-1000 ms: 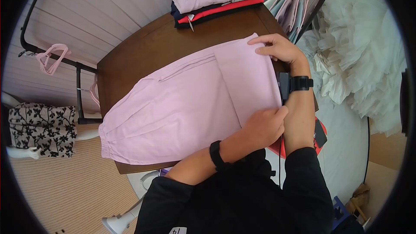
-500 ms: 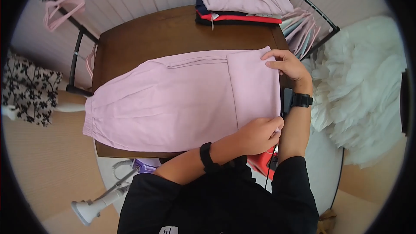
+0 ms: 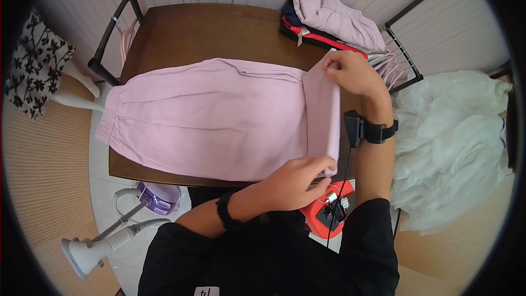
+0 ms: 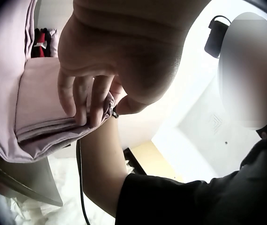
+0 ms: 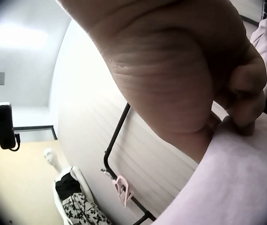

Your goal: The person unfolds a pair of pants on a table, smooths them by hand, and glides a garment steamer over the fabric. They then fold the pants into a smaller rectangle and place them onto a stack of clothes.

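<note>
A pale pink garment (image 3: 219, 120) lies lengthwise on a brown wooden table (image 3: 181, 35), its gathered elastic band at the left. Its right end is folded over, and this flap (image 3: 323, 115) stands raised along its right edge. At the near corner my left hand (image 3: 287, 183) pinches the edge; in the left wrist view fingers and thumb close on the layered cloth (image 4: 53, 129). My right hand (image 3: 356, 74) grips the far corner, where thumb and fingertips pinch the cloth (image 5: 236, 164) in the right wrist view.
Folded clothes (image 3: 339, 19) are stacked at the table's back right. A white tulle dress (image 3: 444, 148) hangs at the right, and a mannequin in a floral skirt (image 3: 38, 71) stands left. In front are a purple and white steamer (image 3: 159, 197) and a red stool (image 3: 315, 216). A black cable (image 3: 338, 203) hangs near my hands.
Both hands keep hold of the garment's right end and have lifted it and drawn it leftward, so the flap now stands up. The head view has shifted.
</note>
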Available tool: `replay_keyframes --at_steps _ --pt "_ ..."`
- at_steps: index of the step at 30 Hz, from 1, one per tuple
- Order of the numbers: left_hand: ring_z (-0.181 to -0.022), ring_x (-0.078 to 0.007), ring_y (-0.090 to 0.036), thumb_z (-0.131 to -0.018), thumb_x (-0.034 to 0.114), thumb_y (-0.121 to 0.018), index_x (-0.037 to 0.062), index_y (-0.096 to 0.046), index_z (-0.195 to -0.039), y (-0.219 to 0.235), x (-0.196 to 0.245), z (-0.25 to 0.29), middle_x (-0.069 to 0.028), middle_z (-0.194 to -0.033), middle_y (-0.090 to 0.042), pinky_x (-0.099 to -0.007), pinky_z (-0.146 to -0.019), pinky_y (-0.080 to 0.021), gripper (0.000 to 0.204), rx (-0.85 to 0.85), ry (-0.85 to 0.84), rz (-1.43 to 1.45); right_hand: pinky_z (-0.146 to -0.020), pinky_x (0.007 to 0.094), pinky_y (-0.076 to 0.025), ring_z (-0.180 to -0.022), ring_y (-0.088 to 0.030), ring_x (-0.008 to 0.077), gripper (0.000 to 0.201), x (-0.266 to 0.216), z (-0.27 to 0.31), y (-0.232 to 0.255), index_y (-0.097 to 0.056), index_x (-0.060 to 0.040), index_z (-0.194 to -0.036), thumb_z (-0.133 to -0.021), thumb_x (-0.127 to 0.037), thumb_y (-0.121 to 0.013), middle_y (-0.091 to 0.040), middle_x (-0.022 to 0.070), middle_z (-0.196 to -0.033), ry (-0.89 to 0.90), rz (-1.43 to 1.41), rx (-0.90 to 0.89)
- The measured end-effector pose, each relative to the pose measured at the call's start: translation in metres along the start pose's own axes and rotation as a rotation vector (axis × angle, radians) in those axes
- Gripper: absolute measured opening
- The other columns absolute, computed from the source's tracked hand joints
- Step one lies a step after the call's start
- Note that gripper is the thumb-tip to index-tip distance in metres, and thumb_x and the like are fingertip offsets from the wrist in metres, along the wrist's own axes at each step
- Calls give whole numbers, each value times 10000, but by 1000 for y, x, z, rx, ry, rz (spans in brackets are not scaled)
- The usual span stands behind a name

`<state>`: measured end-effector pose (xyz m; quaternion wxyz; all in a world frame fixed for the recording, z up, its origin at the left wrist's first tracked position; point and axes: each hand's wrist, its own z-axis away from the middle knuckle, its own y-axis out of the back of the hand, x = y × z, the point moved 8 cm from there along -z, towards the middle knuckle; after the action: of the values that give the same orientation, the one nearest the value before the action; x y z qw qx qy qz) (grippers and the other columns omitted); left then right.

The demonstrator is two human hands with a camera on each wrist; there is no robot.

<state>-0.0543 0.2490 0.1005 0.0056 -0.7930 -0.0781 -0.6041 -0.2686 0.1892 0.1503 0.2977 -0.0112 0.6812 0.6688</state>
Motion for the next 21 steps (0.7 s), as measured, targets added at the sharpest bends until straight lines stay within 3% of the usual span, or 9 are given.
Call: replay_keyframes --at_steps 2,3,7,8,12,14,15,19,21 --pt "-896 -308 -662 -904 81 -627 31 -555 -1146 19 1 22 -151 -990 -652 -377 -818 -522 258 51 -14 -8 -628 297 -468 -660 -561 126 192 -32 -10 -8 -677 2 -942 -789 -111 -649 -610 43 -697 71 120 56" --pt "-910 -297 -665 -902 84 -633 27 -553 -1151 27 -6 35 -145 -1006 -656 -371 -825 -522 267 75 55 -27 -722 360 -515 -763 -660 274 263 -44 -13 -15 -693 -7 -985 -799 -192 -670 -678 141 -814 14 26 8" --pt "-849 -234 -677 -909 90 -641 18 -550 -1172 54 -29 86 -123 -1008 -676 -331 -768 -532 288 159 280 -27 -741 368 -522 -774 -651 284 377 -60 -26 -45 -651 -14 -1129 -832 -244 -686 -677 143 -837 73 -150 -18" --pt "-809 -216 -676 -912 93 -640 19 -549 -1182 62 -39 100 -118 -980 -683 -318 -740 -534 294 200 377 -1 -741 368 -522 -774 -651 284 377 -51 -29 -52 -651 -14 -1129 -832 -244 -686 -677 143 -837 86 -144 -23" --pt "-754 -190 -667 -916 109 -651 3 -580 -1127 73 -46 132 -107 -870 -690 -300 -691 -529 246 136 402 -37 -845 367 -506 -949 -646 268 378 18 -29 -72 -654 -23 -1145 -850 -253 -698 -670 164 -1029 83 -10 93" --pt "-753 -195 -668 -917 115 -650 1 -591 -1101 82 -36 129 -109 -873 -688 -303 -687 -529 224 149 367 -57 -930 347 -480 -1069 -620 242 418 47 -24 -80 -638 -20 -1200 -850 -237 -707 -644 165 -1151 119 -159 175" --pt "-752 -200 -669 -919 122 -650 -1 -601 -1075 86 -29 125 -112 -875 -687 -306 -683 -530 205 149 338 -77 -966 330 -461 -1119 -595 224 446 70 -27 -95 -618 -15 -1248 -854 -200 -716 -626 138 -1204 52 -341 115" --pt "-774 -258 -670 -909 136 -648 -3 -616 -1048 117 0 81 -138 -879 -680 -339 -705 -529 200 182 189 -209 -962 316 -444 -1106 -576 207 432 74 -21 -109 -625 -16 -1242 -846 -149 -734 -623 101 -1188 -59 -685 107" --pt "-821 -333 -659 -892 140 -640 -3 -626 -1032 131 15 46 -173 -886 -669 -385 -750 -520 201 161 -13 -416 -961 311 -438 -1112 -572 205 417 72 -22 -109 -633 -11 -1226 -844 -144 -732 -623 100 -1189 19 -592 150"
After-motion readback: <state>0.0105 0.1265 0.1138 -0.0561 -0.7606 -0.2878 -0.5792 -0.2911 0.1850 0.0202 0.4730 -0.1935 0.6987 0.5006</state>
